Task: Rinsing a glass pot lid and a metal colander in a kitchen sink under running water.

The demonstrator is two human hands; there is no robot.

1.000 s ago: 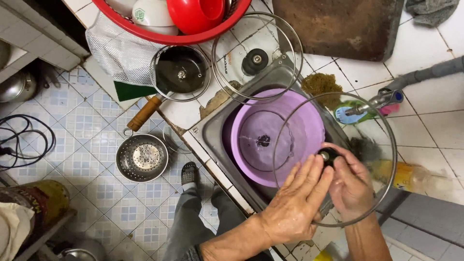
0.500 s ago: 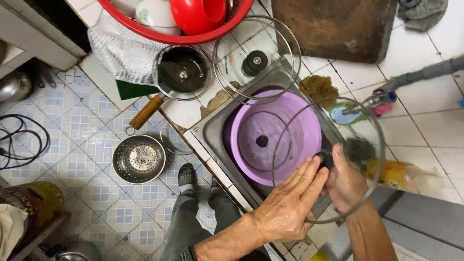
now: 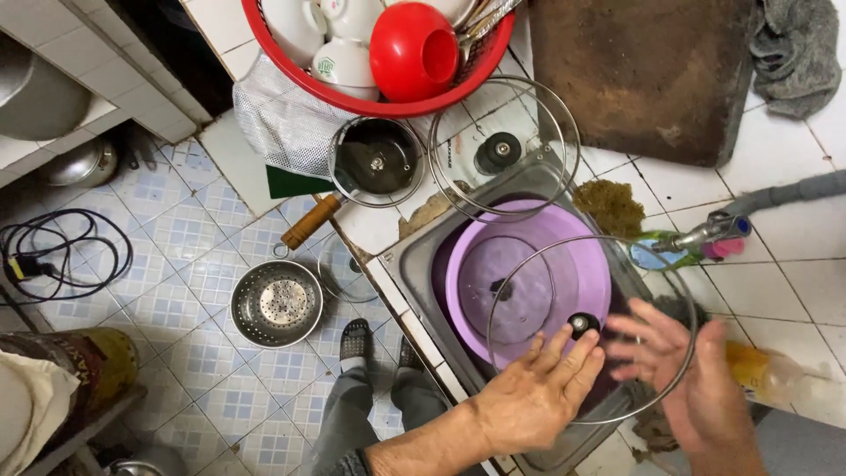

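My left hand [image 3: 529,397] and right hand [image 3: 696,388], fingers spread, steady 1 glass lid [image 3: 592,328] over the purple basin [image 3: 529,282].

light: even, bright | shadows: soft | blur: right hand [image 3: 705,388] smeared | edges: wide-angle bend

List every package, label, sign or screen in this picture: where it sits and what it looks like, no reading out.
Yellow plastic bottle: lying on the tiled counter right of the right hand, pale label too blurred to describe.
White cup: in the red basket at top, small green emblem on its side.
No signs or screens in view.
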